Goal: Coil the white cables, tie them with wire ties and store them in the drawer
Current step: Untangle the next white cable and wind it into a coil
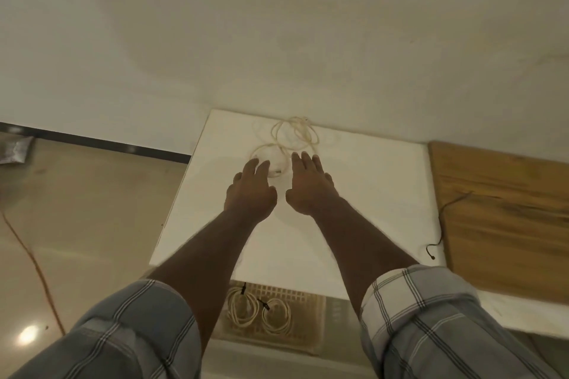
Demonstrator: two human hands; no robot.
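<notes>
Two coiled white cables (260, 311) already lie side by side in the open drawer (311, 344) at the bottom of the view, each cinched with a dark wire tie, so that part of the job looks finished. One loose white cable (292, 135) remains, sprawled in untidy loops at the far edge of the white tabletop (369, 194), close to the wall, with its plug end near the left fingertips. Both arms stretch forward because the cable sits so far back. The left hand (251, 191) hovers with fingers straight and slightly spread, holding nothing, its tips at or just over the plug; whether they touch it I cannot tell. The right hand (308, 184) is likewise flat and empty, fingers together, reaching over the nearer loops. A black wire tie (435, 248) waits at the right edge of the tabletop, just beside the wooden board (508, 218), presumably left within reach for binding this last cable. Gathering the loops toward the near edge seems the next need.
</notes>
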